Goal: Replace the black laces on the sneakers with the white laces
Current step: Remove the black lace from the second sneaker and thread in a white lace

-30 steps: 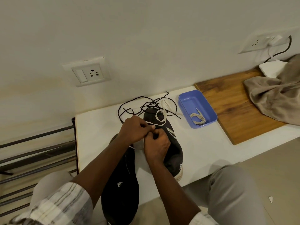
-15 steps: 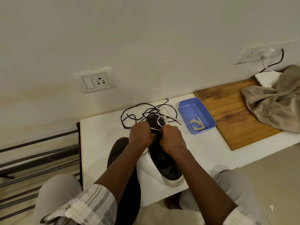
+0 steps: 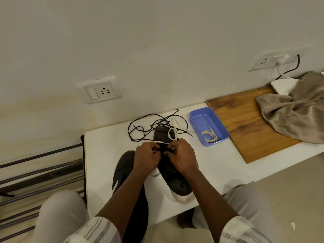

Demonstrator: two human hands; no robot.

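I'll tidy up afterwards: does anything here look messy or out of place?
The black laces lie in a loose tangle on the white table behind the sneaker, crossing the free end of the white lace. A brown cloth sits crumpled on the wooden board. Nothing looks spilled or damaged.

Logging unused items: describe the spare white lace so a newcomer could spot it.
On the white table, beside the wooden board, sits a blue tray. The spare white lace lies coiled inside its near end. Unlike the other white lace, looped over the sneaker, it lies alone.
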